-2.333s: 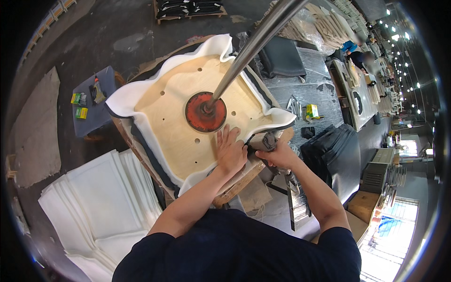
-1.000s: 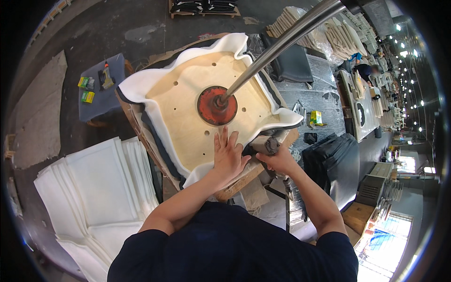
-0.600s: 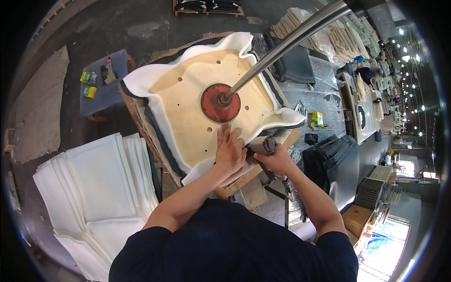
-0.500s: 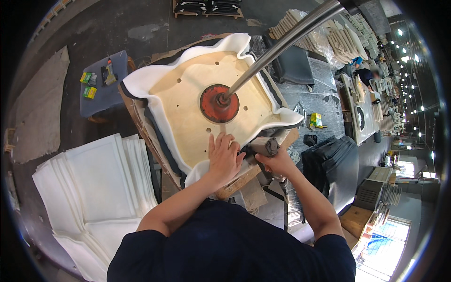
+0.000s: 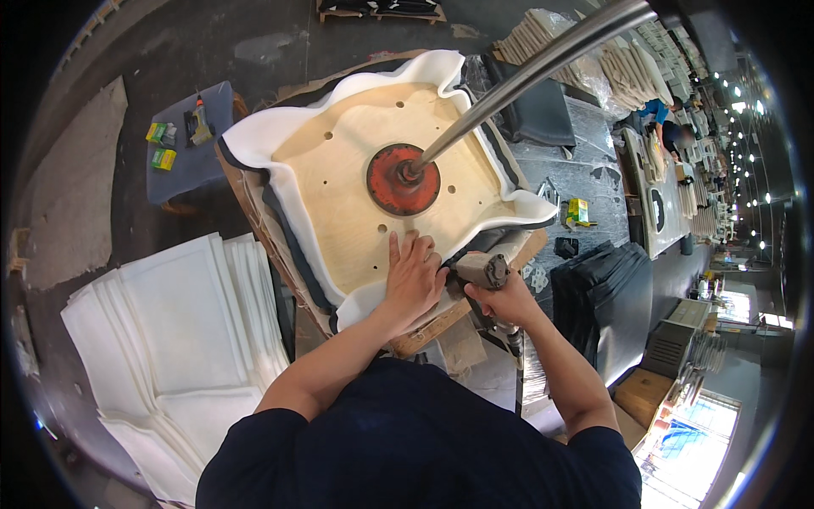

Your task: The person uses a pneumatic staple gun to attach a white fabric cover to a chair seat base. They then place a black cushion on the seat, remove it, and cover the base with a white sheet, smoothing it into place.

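Observation:
A pale plywood panel [image 5: 339,216] with several drilled holes lies under a round red press plate [image 5: 404,180] on a steel rod [image 5: 534,85]. White padding [image 5: 297,202] and black cover material [image 5: 292,246] curl up around the panel's edges. My left hand [image 5: 414,276] rests at the near edge, its fingers spread over wood and folded material. In my right hand [image 5: 510,299] is a pneumatic staple gun [image 5: 482,270], its nose at the folded near edge beside my left thumb. The nose tip is partly hidden.
White padding sheets [image 5: 178,314] are stacked at left. A blue-grey covered stool [image 5: 182,174] carries small boxes and a tool. Black covers [image 5: 606,288] lie at right on a plastic-wrapped table [image 5: 560,174], with a yellow-green box [image 5: 578,210]. Another person [image 5: 670,131] is farther off.
The staple gun has tilted, and its grip and hose fitting show more below my right hand. My left hand keeps pressing the near edge. The whole view has shifted slightly.

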`<state>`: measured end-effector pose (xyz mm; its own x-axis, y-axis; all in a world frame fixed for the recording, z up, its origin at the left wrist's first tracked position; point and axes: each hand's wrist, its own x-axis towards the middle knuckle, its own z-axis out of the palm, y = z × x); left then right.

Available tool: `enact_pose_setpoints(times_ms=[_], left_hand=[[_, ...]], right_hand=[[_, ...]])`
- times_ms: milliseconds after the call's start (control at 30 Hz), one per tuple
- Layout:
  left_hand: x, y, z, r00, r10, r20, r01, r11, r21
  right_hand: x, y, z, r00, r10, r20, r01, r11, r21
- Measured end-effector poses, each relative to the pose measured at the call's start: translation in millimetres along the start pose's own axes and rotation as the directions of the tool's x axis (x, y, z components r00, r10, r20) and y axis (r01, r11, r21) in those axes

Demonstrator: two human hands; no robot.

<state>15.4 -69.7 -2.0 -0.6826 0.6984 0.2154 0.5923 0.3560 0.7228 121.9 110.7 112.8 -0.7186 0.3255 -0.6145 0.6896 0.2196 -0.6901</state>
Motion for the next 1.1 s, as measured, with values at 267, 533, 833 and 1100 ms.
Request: enact_pose_setpoints(times_ms=[267, 533, 833, 1100], left_hand=[[1, -8, 2, 0.997, -0.019, 0.078, 0.024, 0.998, -0.063], [-2, -12, -7, 0.993, -0.017, 0.121, 0.020, 0.999, -0.028], [-3, -15, -5, 0.990, -0.049, 0.132, 0.054, 0.998, -0.039], [-5, -19, -10, 0.992, -0.039, 0.124, 0.053, 0.992, -0.112]], right_hand=[[5, -13, 2, 0.999, 0.051, -0.008, -0.051, 0.997, -0.051], [8, -15, 13, 0.995, 0.043, -0.087, -0.047, 0.998, -0.046], [1, -12, 21, 0.999, 0.001, -0.047, 0.000, 1.000, 0.027], [1, -15, 25, 0.994, 0.028, -0.101, -0.035, 0.996, -0.076]])
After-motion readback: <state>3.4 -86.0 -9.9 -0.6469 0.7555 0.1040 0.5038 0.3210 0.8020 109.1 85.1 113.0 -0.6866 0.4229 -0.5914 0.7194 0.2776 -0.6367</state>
